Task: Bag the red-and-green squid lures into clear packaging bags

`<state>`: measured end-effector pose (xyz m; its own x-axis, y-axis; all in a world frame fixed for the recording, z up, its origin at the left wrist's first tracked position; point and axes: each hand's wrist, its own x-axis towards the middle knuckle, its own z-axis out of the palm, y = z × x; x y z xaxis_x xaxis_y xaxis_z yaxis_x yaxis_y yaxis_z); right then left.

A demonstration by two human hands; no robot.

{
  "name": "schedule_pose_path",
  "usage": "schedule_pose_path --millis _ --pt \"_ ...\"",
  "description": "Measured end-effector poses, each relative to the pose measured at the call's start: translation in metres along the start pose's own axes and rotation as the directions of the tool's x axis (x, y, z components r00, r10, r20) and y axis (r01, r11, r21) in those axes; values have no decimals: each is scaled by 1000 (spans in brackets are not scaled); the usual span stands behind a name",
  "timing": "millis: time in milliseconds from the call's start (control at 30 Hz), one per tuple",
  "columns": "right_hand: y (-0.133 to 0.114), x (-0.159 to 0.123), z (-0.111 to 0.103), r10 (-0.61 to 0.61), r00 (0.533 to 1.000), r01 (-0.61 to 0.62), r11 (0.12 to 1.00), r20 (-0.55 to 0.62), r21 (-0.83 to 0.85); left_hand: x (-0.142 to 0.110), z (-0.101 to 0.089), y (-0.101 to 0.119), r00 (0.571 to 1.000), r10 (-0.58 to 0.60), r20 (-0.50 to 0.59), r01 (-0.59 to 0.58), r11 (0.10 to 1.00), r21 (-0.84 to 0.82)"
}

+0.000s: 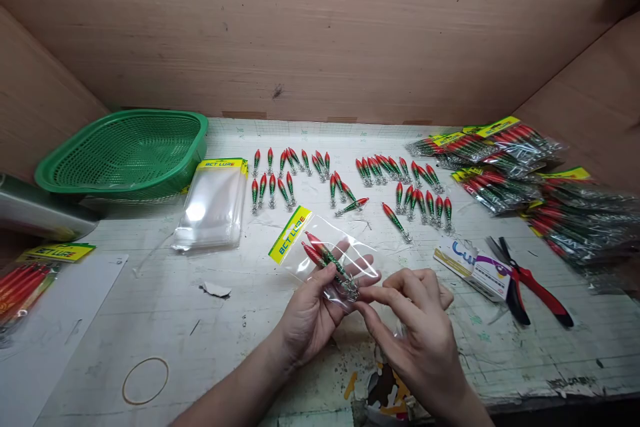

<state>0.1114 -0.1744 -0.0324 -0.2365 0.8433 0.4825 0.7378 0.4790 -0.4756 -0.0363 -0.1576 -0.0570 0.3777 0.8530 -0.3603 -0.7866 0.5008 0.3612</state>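
Observation:
My left hand [313, 310] is closed on a clear plastic bag [363, 250] with a yellow BCT LURE header [291, 235]. Its thumb presses on red-and-green fishing lures [325, 257] that lie over or inside the bag; I cannot tell which. Their hooked ends point toward my right hand [417, 320], whose thumb and index finger pinch at the hooks [351, 290]. Beyond the hands, more red-and-green lures [395, 219] lie in loose groups across the table. A stack of clear bags [213, 203] with the same yellow headers is to the left.
A green plastic basket [125, 120] stands at the back left. Packed lures [500, 147] pile up on the right, near red-handled pliers [537, 290] and a small box [473, 267]. A rubber band [145, 359] and a paper scrap [216, 289] lie at the left front.

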Motion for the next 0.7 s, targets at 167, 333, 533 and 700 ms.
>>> schedule_pose_path --millis 167,333,533,700 --pt "2 -1 2 119 993 -120 992 28 51 0 -2 -1 1000 -25 2 25 999 41" --pt "4 0 5 163 983 -169 984 83 59 1 -4 -4 1000 -21 20 20 999 27" --pt "5 1 4 199 977 -206 974 80 94 1 -3 -5 999 -39 -9 39 999 35" --pt "6 1 2 132 991 -132 990 0 47 1 -4 -3 1000 -31 7 30 999 28"
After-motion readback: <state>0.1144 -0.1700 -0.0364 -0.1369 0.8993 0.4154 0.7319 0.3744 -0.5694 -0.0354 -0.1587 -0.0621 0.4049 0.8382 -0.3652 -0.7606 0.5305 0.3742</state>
